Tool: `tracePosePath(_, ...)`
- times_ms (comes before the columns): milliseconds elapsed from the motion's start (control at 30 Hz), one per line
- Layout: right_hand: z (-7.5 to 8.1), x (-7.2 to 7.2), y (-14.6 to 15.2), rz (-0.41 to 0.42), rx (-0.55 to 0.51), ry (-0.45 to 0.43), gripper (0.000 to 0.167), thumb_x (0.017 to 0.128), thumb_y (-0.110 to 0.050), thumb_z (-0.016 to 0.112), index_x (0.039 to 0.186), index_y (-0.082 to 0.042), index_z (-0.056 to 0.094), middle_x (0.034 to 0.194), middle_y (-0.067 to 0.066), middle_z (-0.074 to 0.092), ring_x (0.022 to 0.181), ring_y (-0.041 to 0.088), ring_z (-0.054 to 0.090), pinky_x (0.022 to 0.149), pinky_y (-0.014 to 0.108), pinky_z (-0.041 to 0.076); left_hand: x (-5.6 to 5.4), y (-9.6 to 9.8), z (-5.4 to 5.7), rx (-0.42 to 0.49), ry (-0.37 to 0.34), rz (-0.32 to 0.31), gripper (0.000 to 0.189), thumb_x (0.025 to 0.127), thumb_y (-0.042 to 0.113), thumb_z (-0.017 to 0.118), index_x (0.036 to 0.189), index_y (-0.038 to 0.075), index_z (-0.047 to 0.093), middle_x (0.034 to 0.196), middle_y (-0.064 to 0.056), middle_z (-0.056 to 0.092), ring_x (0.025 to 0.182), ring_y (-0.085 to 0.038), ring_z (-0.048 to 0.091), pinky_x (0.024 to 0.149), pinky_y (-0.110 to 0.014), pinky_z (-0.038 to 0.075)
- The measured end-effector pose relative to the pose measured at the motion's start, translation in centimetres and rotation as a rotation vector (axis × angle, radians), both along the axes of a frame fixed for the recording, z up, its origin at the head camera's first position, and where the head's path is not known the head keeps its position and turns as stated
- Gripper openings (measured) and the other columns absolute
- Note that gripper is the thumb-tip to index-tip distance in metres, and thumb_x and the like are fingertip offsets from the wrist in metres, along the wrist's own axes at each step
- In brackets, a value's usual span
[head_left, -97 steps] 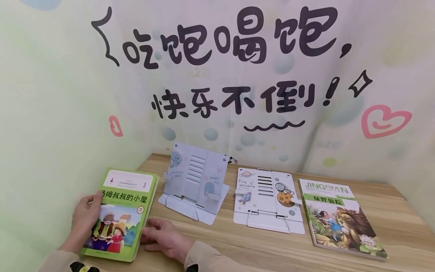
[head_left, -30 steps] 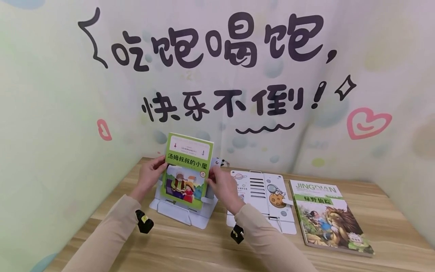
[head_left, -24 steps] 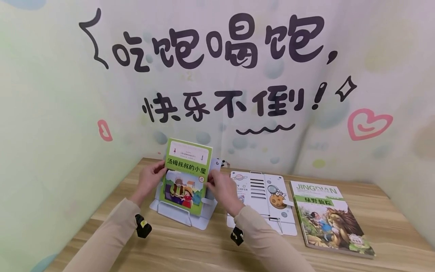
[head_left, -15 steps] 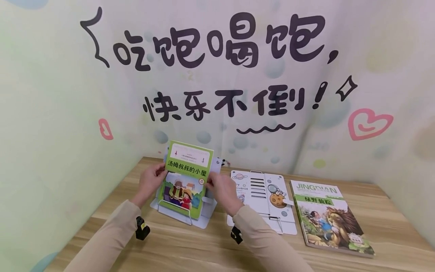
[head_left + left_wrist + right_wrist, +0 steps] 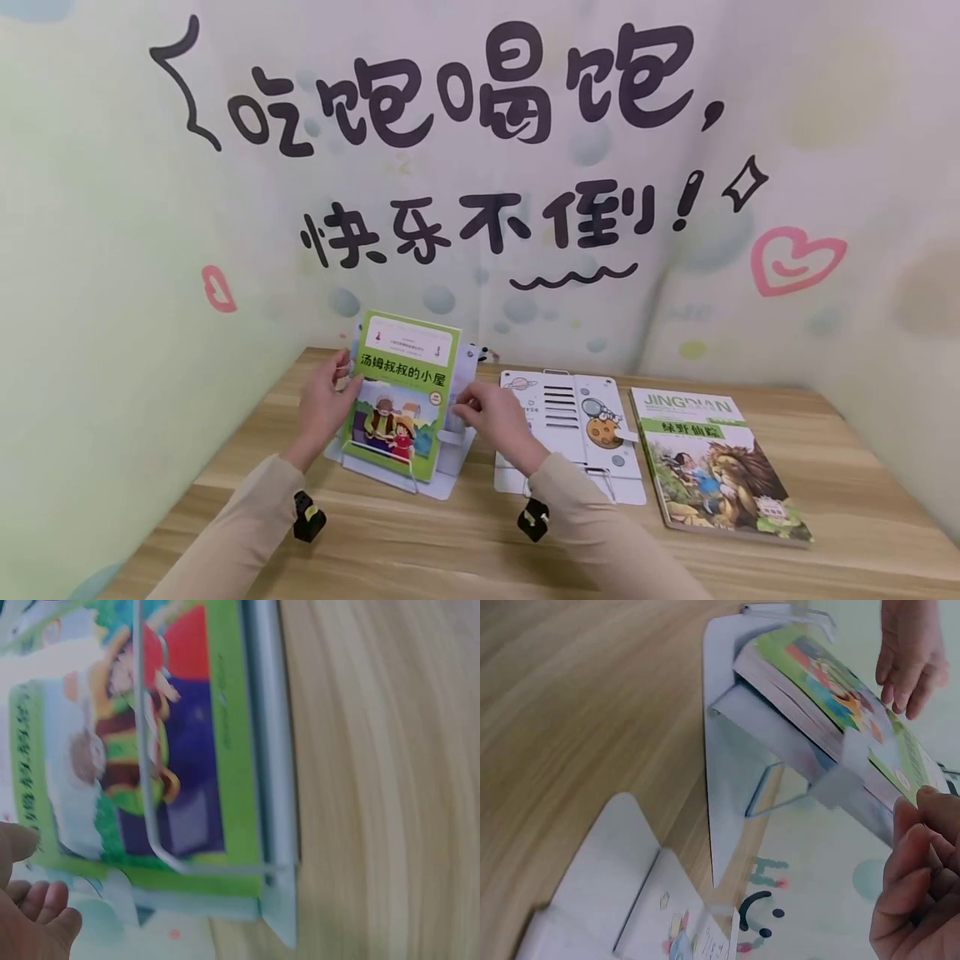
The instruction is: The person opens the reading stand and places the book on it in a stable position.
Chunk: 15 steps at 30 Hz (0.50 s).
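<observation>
A green picture-covered book [image 5: 401, 400] leans back on a pale blue metal book stand [image 5: 450, 467], its lower edge behind the front wire holder [image 5: 142, 750]. My left hand [image 5: 326, 408] is at the book's left edge, thumb close to the cover and fingers loosely bent; contact is unclear. At the right side my right hand [image 5: 498, 421] hovers by the stand's edge, slightly apart from the book, its fingers loosely curled with nothing visible between them. A side clip [image 5: 847, 769] sits at the book's right edge in the right wrist view.
A white stand with an astronaut print [image 5: 558, 417] is right of the blue one, partly behind my right forearm. Another book [image 5: 720, 467], with a lion cover, lies at its right. All rest on a wooden table [image 5: 420, 550] before a printed cloth backdrop [image 5: 480, 167].
Both hands have brought the green book from the table's left onto the blue stand and lowered it behind the wire. The right hand has since drawn away from its edge; the left has loosened.
</observation>
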State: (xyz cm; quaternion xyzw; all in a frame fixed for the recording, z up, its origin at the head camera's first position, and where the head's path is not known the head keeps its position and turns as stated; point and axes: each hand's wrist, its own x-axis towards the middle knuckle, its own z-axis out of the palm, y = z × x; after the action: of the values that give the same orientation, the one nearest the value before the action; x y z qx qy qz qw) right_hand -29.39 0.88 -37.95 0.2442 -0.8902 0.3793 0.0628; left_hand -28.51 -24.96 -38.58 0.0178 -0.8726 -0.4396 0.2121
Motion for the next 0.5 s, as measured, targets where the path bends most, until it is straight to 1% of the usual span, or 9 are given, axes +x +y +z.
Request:
tracePosePath(100,0.0,-0.1,2.3,-0.011,-0.139,-0.102,0.008,0.087,-0.012,0.066,0.088,-0.005,0.067,0.070,0.007,0.066,0.056,0.015,0.059,0.050,0.028,0.051,0.5,1.1,0.3,0.073,0.067,0.003,0.051,0.089,0.004,0.061,0.134,-0.005,0.042,0.131,-0.025,0.048,0.117,-0.037,0.051,0.102,-0.044,0.042)
tracePosePath(200,-0.4,-0.2,5.5,-0.056,-0.228,-0.162,0.008,0.087,-0.009,0.065,0.090,-0.002,0.067,0.070,0.011,0.066,0.052,0.014,0.057,0.049,0.030,0.052,1.1,2.4,0.5,0.152,0.102,-0.031,0.049,0.087,0.002,0.063,0.132,-0.005,0.045,0.128,-0.023,0.052,0.115,-0.033,0.054,0.099,-0.034,0.045)
tracePosePath(300,-0.9,0.0,9.0,-0.124,-0.270,-0.233,0.012,0.087,-0.009,0.065,0.094,0.000,0.067,0.074,0.013,0.067,0.055,0.013,0.057,0.052,0.028,0.053,1.9,4.3,0.5,0.216,0.095,-0.092,0.046,0.087,0.003,0.062,0.130,-0.002,0.048,0.127,-0.020,0.054,0.112,-0.029,0.055,0.094,-0.023,0.047)
tracePosePath(367,-1.4,0.3,11.3,-0.165,-0.288,-0.267,0.013,0.088,-0.009,0.063,0.096,0.002,0.066,0.076,0.014,0.067,0.058,0.014,0.059,0.055,0.028,0.054,2.5,5.8,0.4,0.253,0.083,-0.143,0.044,0.087,0.003,0.063,0.129,-0.001,0.049,0.125,-0.019,0.056,0.110,-0.028,0.056,0.091,-0.019,0.048)
tracePosePath(433,-1.9,0.8,13.4,-0.200,-0.305,-0.297,0.014,0.089,-0.009,0.062,0.096,0.004,0.064,0.078,0.013,0.067,0.061,0.014,0.060,0.057,0.027,0.054,3.2,7.6,0.2,0.281,0.068,-0.199,0.043,0.086,0.003,0.063,0.127,0.000,0.051,0.123,-0.018,0.057,0.107,-0.027,0.057,0.089,-0.018,0.049)
tracePosePath(500,-2.3,1.3,15.1,-0.217,-0.314,-0.310,0.015,0.090,-0.008,0.060,0.097,0.006,0.062,0.079,0.014,0.066,0.062,0.014,0.060,0.058,0.028,0.055,3.9,9.4,0.0,0.309,0.046,-0.253,0.041,0.086,0.002,0.064,0.126,0.000,0.053,0.121,-0.018,0.059,0.105,-0.026,0.058,0.087,-0.019,0.050)
